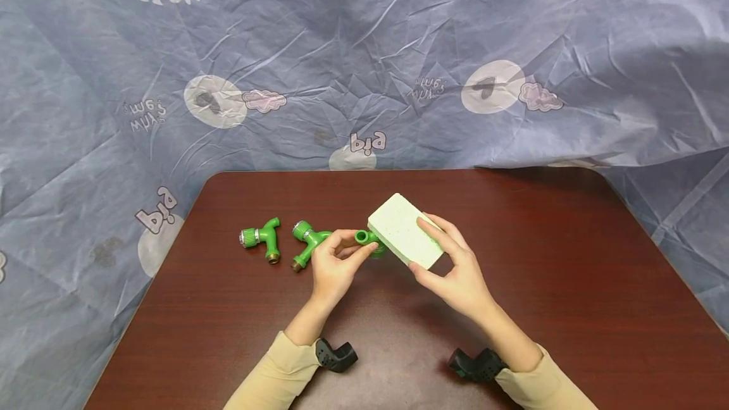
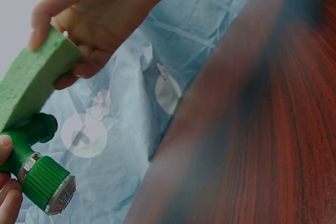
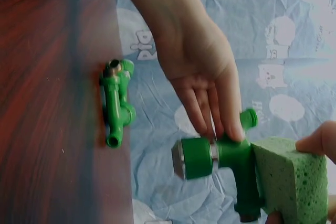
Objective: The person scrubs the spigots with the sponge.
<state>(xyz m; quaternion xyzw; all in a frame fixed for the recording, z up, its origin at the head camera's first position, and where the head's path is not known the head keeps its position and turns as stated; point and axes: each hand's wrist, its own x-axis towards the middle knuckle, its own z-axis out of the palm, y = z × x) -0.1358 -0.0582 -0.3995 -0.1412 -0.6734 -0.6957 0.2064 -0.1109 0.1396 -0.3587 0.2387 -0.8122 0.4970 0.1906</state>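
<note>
My left hand [image 1: 335, 269] pinches a green tap [image 3: 239, 156] between thumb and fingers, raised above the table. The tap has a ribbed green knob [image 2: 46, 179] with a silver cap and collar. My right hand [image 1: 462, 278] grips a pale green, porous sponge [image 1: 403, 231] by its edges. One face of the sponge touches the tap's body in the right wrist view. Two more green taps lie to the left: one tap [image 1: 263, 236] at the far left, and another tap [image 1: 309, 240] partly hidden behind my left hand.
Everything is over a dark red-brown wooden table [image 1: 547, 258]. Behind its far edge hangs a wrinkled blue-grey printed sheet [image 1: 342, 37]. Black wrist cameras [image 1: 477, 364] are strapped at both cuffs.
</note>
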